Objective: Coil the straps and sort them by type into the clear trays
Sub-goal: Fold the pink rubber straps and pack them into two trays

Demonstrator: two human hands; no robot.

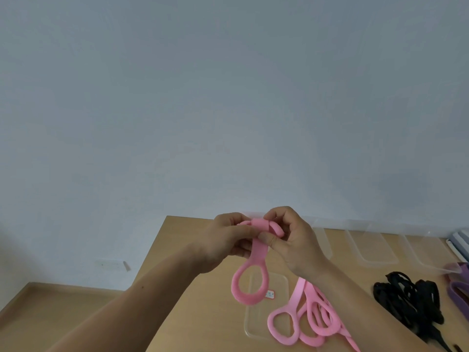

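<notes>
Both hands hold one pink strap [260, 250] up above the wooden table [177, 275]. My left hand [225, 242] pinches its upper part, and my right hand [291, 240] wraps the top end into a small coil. The strap's loop end [247, 285] hangs down freely. Beneath it lies a clear tray [279, 280] with a small label. A pile of pink straps [312, 318] rests on the table to the right of that tray, partly under my right forearm.
A heap of black straps [411, 301] lies to the right, with purple straps [459, 290] at the right edge. More clear trays [378, 250] line the back of the table along the pale wall. The table's left edge drops to the floor.
</notes>
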